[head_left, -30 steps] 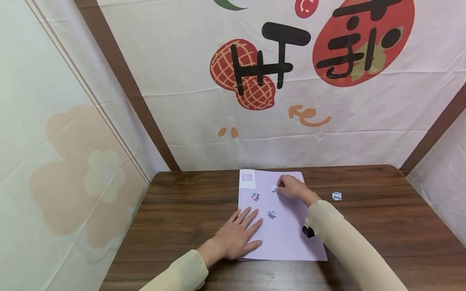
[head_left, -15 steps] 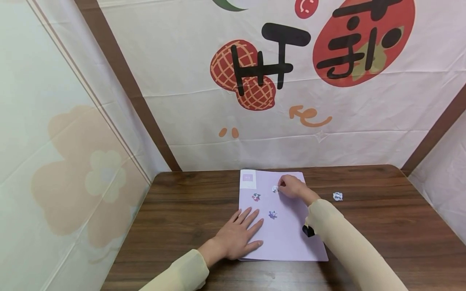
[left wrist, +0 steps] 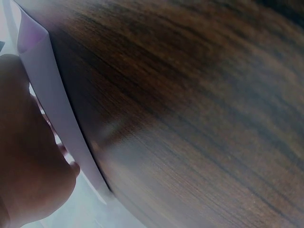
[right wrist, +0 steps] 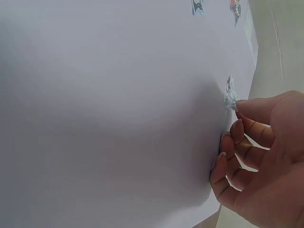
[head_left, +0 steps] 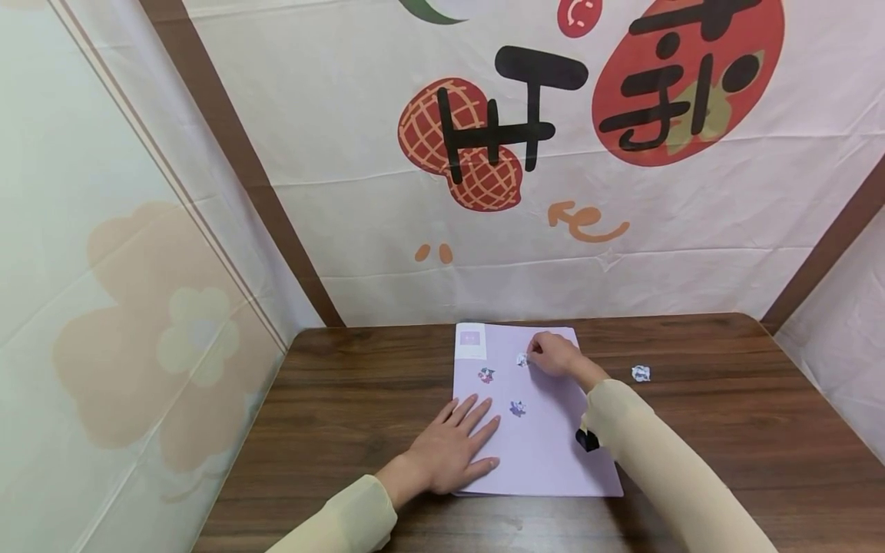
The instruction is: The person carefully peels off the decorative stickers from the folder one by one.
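A lilac folder (head_left: 553, 472) lies on the wooden table. My left hand (head_left: 452, 449) rests on its left edge with fingers spread; the left wrist view shows that hand (left wrist: 33, 156) beside the folder's edge. Near the folder's top, my right hand (head_left: 555, 355) pinches the edge of a small shiny sticker (head_left: 522, 360). In the right wrist view, thumb and index finger meet at the sticker's (right wrist: 230, 97) edge, while the other fingers touch the folder's surface. Two more stickers are on the folder: a red and green one (head_left: 486, 375) and a purple one (head_left: 518, 408).
Right of the folder, a small silvery-blue cutout piece (head_left: 641, 373) lies on the table (head_left: 719, 430). A white label (head_left: 471, 349) marks the folder's top left corner. Behind the table hangs a printed white cloth (head_left: 373, 215).
Both hands stay in nearly the same place. The right fingers remain at the sticker, and no other thing has visibly moved.
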The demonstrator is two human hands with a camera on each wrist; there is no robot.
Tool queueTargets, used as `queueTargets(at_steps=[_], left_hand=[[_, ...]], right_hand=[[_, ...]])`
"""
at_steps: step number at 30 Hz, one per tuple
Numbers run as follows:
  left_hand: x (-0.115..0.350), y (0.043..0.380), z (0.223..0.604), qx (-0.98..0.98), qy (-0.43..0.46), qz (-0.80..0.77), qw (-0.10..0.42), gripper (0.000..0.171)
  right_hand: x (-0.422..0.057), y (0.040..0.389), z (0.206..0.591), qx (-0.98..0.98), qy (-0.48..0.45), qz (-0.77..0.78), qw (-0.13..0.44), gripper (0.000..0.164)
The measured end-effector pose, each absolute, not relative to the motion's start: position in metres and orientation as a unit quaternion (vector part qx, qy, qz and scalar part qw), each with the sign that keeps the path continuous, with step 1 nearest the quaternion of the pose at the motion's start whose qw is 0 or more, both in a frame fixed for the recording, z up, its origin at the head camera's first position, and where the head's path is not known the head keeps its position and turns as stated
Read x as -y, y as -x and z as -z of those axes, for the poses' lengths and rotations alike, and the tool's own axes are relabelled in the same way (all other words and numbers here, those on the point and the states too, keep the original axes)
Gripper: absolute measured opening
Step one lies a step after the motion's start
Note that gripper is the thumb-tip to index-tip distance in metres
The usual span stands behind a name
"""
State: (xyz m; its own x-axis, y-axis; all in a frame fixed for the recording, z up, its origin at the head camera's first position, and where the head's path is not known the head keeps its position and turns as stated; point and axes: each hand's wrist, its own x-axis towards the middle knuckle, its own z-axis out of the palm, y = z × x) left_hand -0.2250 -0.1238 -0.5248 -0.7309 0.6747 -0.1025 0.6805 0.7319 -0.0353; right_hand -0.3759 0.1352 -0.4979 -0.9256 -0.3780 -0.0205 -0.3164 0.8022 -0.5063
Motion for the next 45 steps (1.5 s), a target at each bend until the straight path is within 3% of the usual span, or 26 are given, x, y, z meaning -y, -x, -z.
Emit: queueTargets(at_steps=[45], left_hand=[[0.123,0.2236,0.521,-0.93,-0.364,0.033,0.042,0.071]], right_hand=[[-0.1382,0.3715,0.4943,-0.93,0.2,0.299,0.073,0.008]])
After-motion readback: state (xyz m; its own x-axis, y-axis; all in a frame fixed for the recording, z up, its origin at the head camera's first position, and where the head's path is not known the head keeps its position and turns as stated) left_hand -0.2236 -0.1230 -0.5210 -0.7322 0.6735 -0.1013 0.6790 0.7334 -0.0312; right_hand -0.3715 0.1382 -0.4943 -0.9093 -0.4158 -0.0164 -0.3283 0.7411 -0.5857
